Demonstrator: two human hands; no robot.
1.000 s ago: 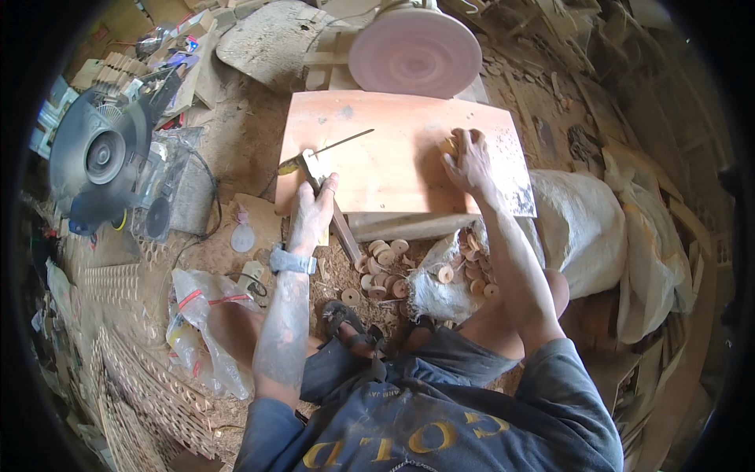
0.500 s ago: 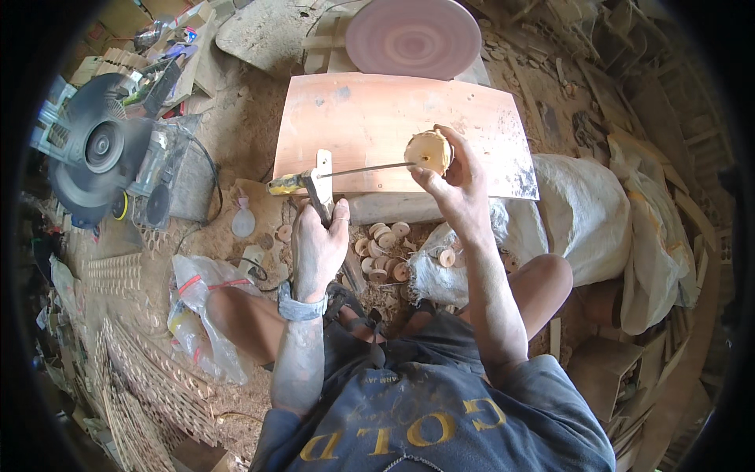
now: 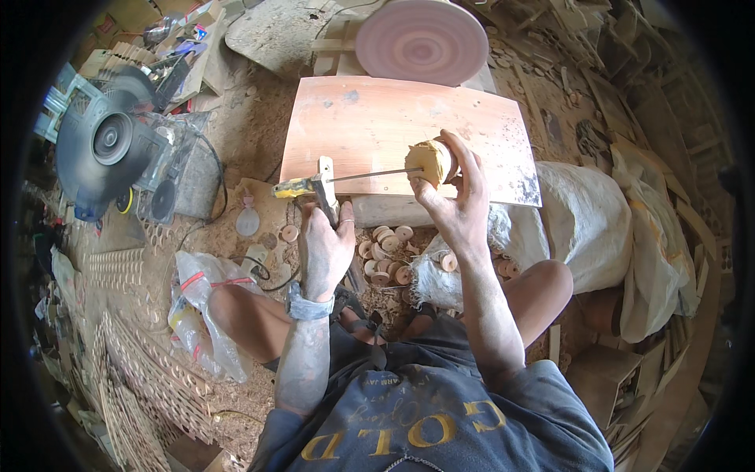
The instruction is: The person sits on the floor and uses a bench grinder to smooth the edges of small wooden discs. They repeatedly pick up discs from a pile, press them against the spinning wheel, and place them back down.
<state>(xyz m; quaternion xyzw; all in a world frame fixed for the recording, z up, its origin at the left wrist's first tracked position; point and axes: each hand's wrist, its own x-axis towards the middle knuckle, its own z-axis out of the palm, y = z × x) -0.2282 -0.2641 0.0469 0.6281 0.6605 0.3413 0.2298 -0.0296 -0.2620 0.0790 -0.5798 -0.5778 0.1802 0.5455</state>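
My left hand (image 3: 326,250) is wrapped round a dark flat bar (image 3: 329,206) with a pale holed plate (image 3: 325,169) at its top. Across the bar lies a yellow-and-black handle (image 3: 293,189); how the two join is unclear. From there a thin metal rod (image 3: 373,175) runs right, its end at the face of a round, pale wooden piece (image 3: 425,163). My right hand (image 3: 460,206) grips that piece, thumb below and fingers over its far side. Both hands are over the near edge of a flat wooden board (image 3: 393,118).
Behind the board stands a large round sanding disc (image 3: 422,43). A machine with a big dark disc (image 3: 110,149) is at the left. Loose wooden discs (image 3: 387,250) lie below the board. White sacks (image 3: 582,224) bulge at the right; a plastic bag (image 3: 200,311) and holed strips (image 3: 141,377) lie left.
The round wooden piece has tilted, so more of its side shows. My right hand has turned with it. The whole view has shifted slightly; both grips stay closed.
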